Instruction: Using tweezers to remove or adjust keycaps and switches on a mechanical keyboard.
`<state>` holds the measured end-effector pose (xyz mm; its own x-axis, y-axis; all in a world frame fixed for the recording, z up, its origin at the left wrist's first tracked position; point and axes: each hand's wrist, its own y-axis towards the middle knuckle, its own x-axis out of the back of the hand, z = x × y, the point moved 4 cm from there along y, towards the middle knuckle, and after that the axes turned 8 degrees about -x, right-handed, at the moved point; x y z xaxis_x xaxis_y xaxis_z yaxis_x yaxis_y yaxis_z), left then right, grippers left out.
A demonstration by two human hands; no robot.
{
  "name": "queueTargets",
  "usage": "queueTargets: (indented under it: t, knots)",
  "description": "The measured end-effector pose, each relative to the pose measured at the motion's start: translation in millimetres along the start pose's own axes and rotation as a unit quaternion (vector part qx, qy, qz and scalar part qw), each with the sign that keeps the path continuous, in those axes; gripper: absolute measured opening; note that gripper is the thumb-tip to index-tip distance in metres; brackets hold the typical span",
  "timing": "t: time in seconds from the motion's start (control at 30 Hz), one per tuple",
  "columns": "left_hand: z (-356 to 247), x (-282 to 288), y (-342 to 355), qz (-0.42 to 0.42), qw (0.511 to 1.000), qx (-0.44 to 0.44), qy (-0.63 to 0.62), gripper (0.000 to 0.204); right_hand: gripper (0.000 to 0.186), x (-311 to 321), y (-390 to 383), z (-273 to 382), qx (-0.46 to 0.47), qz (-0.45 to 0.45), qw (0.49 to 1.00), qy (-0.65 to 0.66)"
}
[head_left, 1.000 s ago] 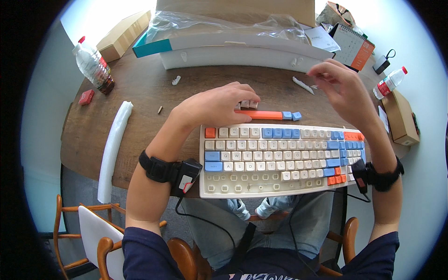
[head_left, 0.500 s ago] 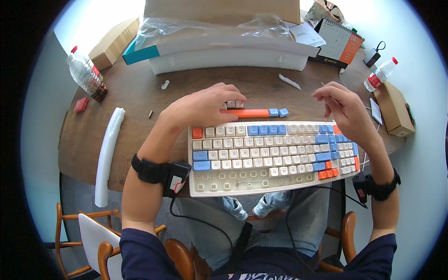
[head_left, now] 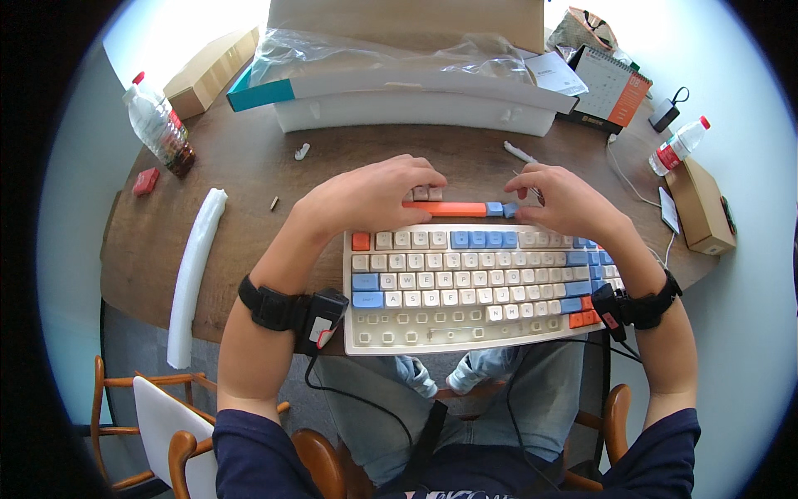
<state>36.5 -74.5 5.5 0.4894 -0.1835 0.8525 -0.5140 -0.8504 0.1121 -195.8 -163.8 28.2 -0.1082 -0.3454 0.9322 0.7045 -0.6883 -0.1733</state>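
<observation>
A white keyboard [head_left: 465, 280] with cream, blue and orange keys lies before me; several lower-row caps are off, baring switches. My left hand [head_left: 374, 191] is curled over loose white keycaps [head_left: 428, 194] and a long orange keycap [head_left: 457, 209] behind the keyboard, thumb on the orange one. My right hand [head_left: 561, 195] bends over two small blue keycaps [head_left: 494, 209] at that row's right end, thumb beside the outer one. A thin metal tool [head_left: 539, 196] shows between its fingers, partly hidden. Both wrists wear black strapped devices.
Behind are an open box [head_left: 407, 79] with plastic wrap and a calendar [head_left: 603, 87]. A white foam strip [head_left: 195, 274] lies left. Bottles [head_left: 158, 125], cartons [head_left: 698, 208], a phone-like slab with cables [head_left: 668, 208] and small scraps [head_left: 302, 151] surround the work.
My right hand has come down and leftward to the blue keycaps, the thin tool still among its fingers. My left hand stays over the keycap row.
</observation>
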Motion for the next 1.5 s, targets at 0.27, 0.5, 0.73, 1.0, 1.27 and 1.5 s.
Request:
queueTargets:
  t: [0.27,0.5,0.73,1.0,1.27,1.5]
  knots:
    - [-0.7,1.7,-1.4,-0.004,1.0,-0.002,0.007,0.048,0.026,-5.1,4.0,-2.3,0.009,0.004,1.0,-0.011]
    - [-1.9,-1.4,2.5,0.011,1.0,0.015,-0.01,0.047,0.022,5.3,-9.9,-1.7,0.021,-0.045,0.999,0.008]
    - [-36.2,6.1,2.3,-0.121,0.977,-0.161,0.071,0.032,0.026,21.9,-97.2,26.5,0.031,-0.096,0.988,0.115]
    - [-97.9,-19.6,-2.0,-0.046,0.962,-0.267,0.033,0.028,0.015,-1.1,-147.1,47.8,0.086,-0.132,0.987,0.009]
    - [-80.3,-40.2,1.8,-0.02,0.965,-0.262,-0.004,0.042,0.018,-21.3,-134.7,58.1,0.121,-0.132,0.982,0.057]
    - [-79.3,-44.7,0.3,-0.012,0.966,-0.255,-0.025,0.048,0.019,-26.3,-129.2,59.2,0.136,-0.1,0.984,0.057]
